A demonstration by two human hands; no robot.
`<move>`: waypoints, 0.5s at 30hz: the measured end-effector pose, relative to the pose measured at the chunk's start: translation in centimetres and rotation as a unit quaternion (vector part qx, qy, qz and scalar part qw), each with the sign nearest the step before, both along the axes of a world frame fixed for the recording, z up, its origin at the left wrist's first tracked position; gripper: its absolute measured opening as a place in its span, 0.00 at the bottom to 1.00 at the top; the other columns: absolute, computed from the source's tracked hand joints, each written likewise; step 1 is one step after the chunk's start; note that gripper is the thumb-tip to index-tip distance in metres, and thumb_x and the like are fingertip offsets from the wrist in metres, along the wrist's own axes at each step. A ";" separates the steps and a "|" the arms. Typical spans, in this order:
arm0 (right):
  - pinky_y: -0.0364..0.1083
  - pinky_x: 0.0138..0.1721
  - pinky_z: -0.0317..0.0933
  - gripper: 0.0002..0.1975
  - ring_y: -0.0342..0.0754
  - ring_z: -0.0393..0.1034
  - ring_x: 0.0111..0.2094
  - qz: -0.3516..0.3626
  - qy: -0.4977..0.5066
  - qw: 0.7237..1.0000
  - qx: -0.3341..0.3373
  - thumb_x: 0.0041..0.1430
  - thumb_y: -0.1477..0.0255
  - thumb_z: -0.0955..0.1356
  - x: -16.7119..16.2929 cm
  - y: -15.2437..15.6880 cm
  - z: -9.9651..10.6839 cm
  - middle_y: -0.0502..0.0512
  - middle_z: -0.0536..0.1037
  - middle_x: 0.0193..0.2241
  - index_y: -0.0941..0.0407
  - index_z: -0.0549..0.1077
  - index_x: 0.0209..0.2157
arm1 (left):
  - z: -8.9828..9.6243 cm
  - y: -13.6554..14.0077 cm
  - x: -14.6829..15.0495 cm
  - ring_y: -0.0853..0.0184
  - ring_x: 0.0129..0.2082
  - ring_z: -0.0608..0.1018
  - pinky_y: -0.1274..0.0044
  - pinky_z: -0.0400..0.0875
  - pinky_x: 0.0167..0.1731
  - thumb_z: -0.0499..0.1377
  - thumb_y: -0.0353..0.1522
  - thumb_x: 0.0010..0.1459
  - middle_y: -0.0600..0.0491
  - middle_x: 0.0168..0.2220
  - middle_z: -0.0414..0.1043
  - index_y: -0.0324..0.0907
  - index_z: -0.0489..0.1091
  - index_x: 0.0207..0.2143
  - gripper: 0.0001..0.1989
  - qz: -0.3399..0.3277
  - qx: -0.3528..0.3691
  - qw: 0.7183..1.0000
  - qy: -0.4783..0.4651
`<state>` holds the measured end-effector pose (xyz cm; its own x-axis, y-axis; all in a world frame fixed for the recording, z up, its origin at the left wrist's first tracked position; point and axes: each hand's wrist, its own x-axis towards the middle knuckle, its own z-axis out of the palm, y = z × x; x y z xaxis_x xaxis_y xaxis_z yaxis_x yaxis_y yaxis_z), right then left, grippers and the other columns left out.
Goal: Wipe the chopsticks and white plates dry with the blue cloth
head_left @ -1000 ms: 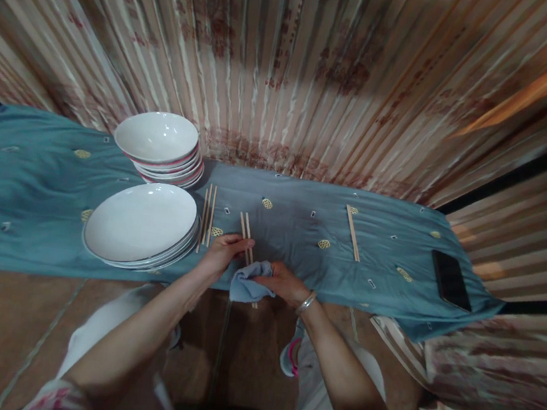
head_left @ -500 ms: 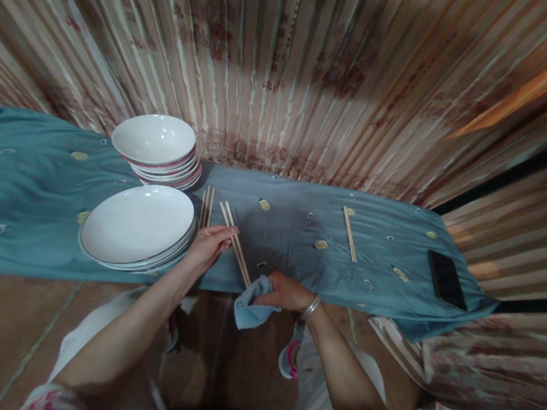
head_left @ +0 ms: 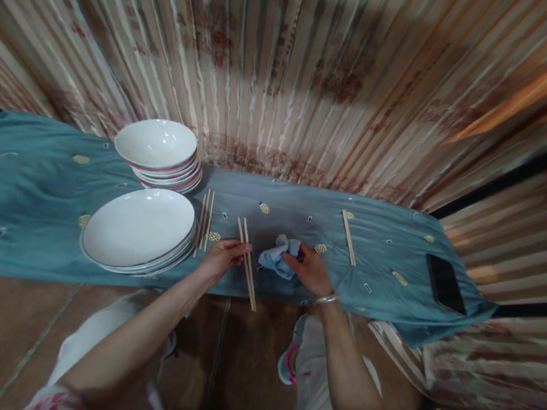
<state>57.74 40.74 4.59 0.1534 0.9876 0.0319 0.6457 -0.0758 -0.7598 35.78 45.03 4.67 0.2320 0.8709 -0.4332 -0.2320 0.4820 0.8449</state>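
My left hand (head_left: pixel 224 257) pinches a pair of light wooden chopsticks (head_left: pixel 249 276) near their middle, their lower ends reaching past the table's front edge. To the right, my right hand (head_left: pixel 313 269) grips a crumpled light blue cloth (head_left: pixel 279 257), which is apart from the chopsticks. Several more chopsticks (head_left: pixel 204 223) lie side by side on the tablecloth, just left of the held pair. Another pair of chopsticks (head_left: pixel 348 237) rests farther right on the table.
A stack of white plates (head_left: pixel 139 228) stands at the left, with a stack of white bowls (head_left: pixel 158 144) behind it. A black phone (head_left: pixel 445 283) lies near the right end of the blue-green tablecloth (head_left: pixel 27 199). Pleated curtains (head_left: pixel 292 66) hang behind the table.
My right hand has drawn the cloth off the chopsticks' lower ends and moved up and right. My left hand has shifted slightly right and down with the chopsticks.
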 end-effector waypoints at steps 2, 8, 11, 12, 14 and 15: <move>0.47 0.36 0.65 0.20 0.49 0.72 0.35 -0.056 -0.030 0.995 0.072 0.50 0.61 0.70 0.0 0.1 0.5 0.59 0.78 0.39 0.56 0.73 0.43 | -0.1 -0.1 0.2 0.77 0.17 0.66 0.82 0.60 0.18 0.73 0.37 0.26 0.56 0.17 0.69 0.37 0.74 0.18 0.17 0.000 0.007 1.000 -0.002; 0.47 0.41 0.66 0.11 0.48 0.73 0.36 -0.033 0.003 0.984 0.174 0.59 0.67 0.64 -2.3 -1.4 1.3 0.56 0.80 0.36 0.55 0.76 0.37 | -0.3 0.0 0.7 0.77 0.16 0.65 0.82 0.60 0.18 0.73 0.40 0.25 0.58 0.16 0.67 0.37 0.72 0.16 0.18 0.013 0.023 0.999 -0.018; 0.43 0.40 0.66 0.09 0.46 0.75 0.35 0.050 0.034 0.988 0.143 0.60 0.70 0.64 -4.7 -2.5 1.4 0.52 0.80 0.33 0.53 0.77 0.35 | -0.5 0.1 0.8 0.77 0.17 0.67 0.82 0.61 0.19 0.73 0.40 0.25 0.57 0.16 0.68 0.37 0.73 0.17 0.19 0.025 0.025 0.999 -0.019; 0.43 0.41 0.65 0.09 0.46 0.75 0.36 0.064 0.032 0.988 0.136 0.60 0.71 0.64 -5.4 -2.8 1.4 0.52 0.81 0.33 0.54 0.77 0.35 | -0.6 0.2 0.9 0.76 0.17 0.68 0.81 0.62 0.19 0.73 0.40 0.25 0.57 0.16 0.68 0.37 0.73 0.18 0.19 0.027 0.026 0.999 -0.021; 0.42 0.40 0.65 0.08 0.46 0.75 0.36 0.081 0.016 0.990 0.118 0.60 0.71 0.65 -6.4 -3.1 1.4 0.53 0.81 0.33 0.54 0.77 0.35 | -0.6 0.2 1.0 0.76 0.17 0.68 0.82 0.61 0.19 0.73 0.40 0.24 0.57 0.16 0.68 0.37 0.73 0.18 0.19 0.029 0.028 0.999 -0.024; 0.42 0.40 0.65 0.08 0.46 0.75 0.36 0.086 0.008 0.990 0.107 0.60 0.72 0.65 -6.7 -3.2 1.4 0.53 0.81 0.33 0.54 0.77 0.35 | -0.7 0.2 1.0 0.77 0.17 0.67 0.82 0.61 0.19 0.73 0.40 0.25 0.57 0.16 0.69 0.37 0.74 0.18 0.19 0.030 0.028 0.999 -0.026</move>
